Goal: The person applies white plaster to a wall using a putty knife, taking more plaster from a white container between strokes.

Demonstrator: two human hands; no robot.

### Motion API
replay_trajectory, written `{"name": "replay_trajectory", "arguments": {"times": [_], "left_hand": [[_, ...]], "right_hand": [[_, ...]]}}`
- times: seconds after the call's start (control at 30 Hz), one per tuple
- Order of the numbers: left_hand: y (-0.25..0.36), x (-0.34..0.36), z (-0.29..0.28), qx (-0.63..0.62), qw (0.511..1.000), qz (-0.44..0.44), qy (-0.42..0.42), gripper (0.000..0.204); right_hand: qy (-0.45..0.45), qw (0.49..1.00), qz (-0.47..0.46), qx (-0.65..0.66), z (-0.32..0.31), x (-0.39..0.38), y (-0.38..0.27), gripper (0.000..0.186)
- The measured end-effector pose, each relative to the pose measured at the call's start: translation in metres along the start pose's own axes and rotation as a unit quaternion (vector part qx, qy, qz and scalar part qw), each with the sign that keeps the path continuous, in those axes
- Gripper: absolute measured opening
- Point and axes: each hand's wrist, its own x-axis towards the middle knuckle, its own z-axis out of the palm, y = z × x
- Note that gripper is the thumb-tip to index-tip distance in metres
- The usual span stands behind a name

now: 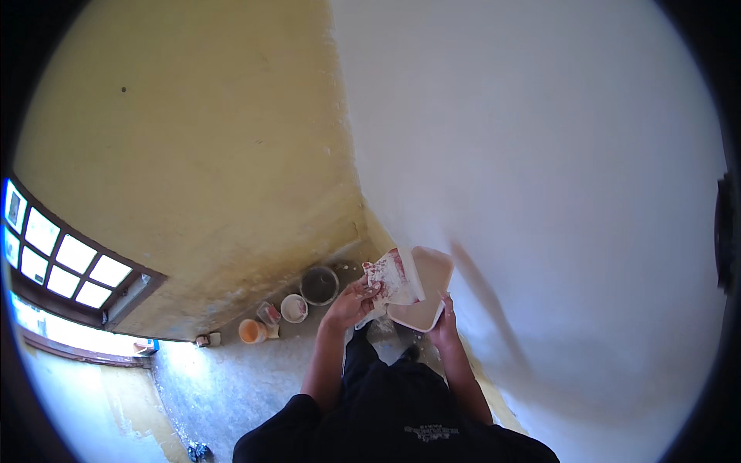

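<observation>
My left hand [356, 301] is closed on a flat spreader [394, 276] with white and reddish smears and a straight pale edge. It is held over the left part of a pale rectangular tray [424, 297], partly covering it. My right hand [444, 324] grips that tray at its lower right side. Both are held in front of my body, beside the white wall [579, 154].
A yellow wall [193, 154] meets the white one in a corner. Along its foot on the grey floor [216, 386] stand a dark bucket [319, 284], a white pot [294, 309], an orange container [252, 332] and small items. A barred window [77, 255] is at the left.
</observation>
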Motion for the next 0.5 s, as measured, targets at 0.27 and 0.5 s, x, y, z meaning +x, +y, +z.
{"name": "replay_trajectory", "arguments": {"times": [0.27, 0.5], "left_hand": [[0.023, 0.066, -0.091, -0.037, 0.991, 0.074, 0.11, 0.029], [0.088, 0.222, -0.152, 0.388, 0.822, 0.234, 0.346, 0.02]], "right_hand": [[0.066, 0.995, -0.028, 0.065, 0.002, 0.001, 0.013, 0.044], [0.053, 0.733, -0.306, -0.605, -0.024, -0.019, 0.04, 0.052]]}}
